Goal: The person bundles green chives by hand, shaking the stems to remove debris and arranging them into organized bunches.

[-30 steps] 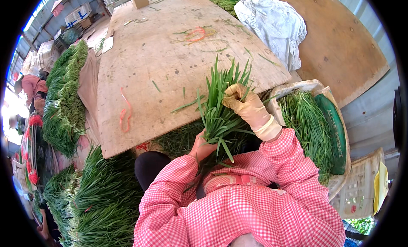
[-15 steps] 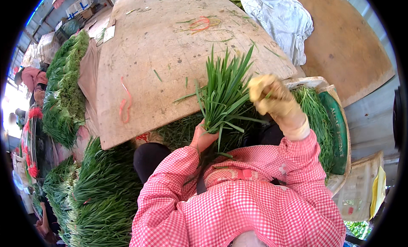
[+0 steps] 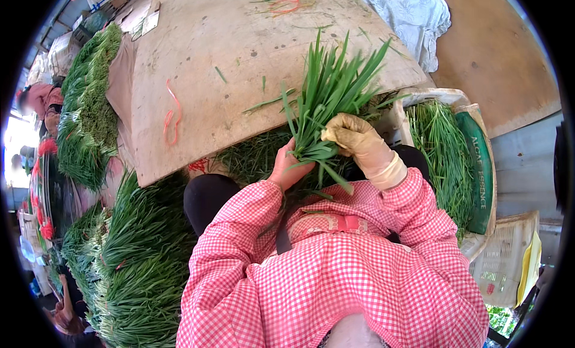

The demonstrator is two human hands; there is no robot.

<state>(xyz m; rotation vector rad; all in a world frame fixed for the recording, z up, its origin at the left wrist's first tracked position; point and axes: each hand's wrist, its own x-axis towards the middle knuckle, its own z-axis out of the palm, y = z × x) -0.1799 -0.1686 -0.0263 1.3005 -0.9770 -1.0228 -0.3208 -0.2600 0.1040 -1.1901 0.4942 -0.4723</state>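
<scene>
A leafy bunch of garlic chives (image 3: 335, 96) fans upward over the near edge of the wooden board. My bare left hand (image 3: 290, 168) is wrapped round its lower part; the stems inside the grip are hidden. Against the right side of the same bunch, my right hand (image 3: 358, 143) in a yellowish glove has its fingers curled and pinched at the leaves. A few bent leaves droop below and between the two hands. Loose dark green leaves (image 3: 257, 156) lie under the board's edge, around my knees.
The wooden board (image 3: 197, 55) carries orange-red ties (image 3: 172, 117) and leaf scraps. Stacked chives (image 3: 141, 264) stand at left. At right is a pale crate (image 3: 476, 111) with chives and a green bag (image 3: 476, 168). White cloth (image 3: 413, 25) lies behind. Another person (image 3: 45, 99) is far left.
My right hand has come in from the right, down and leftward, onto the bunch. The bunch and left hand have shifted slightly right and up, and the whole view has moved a little.
</scene>
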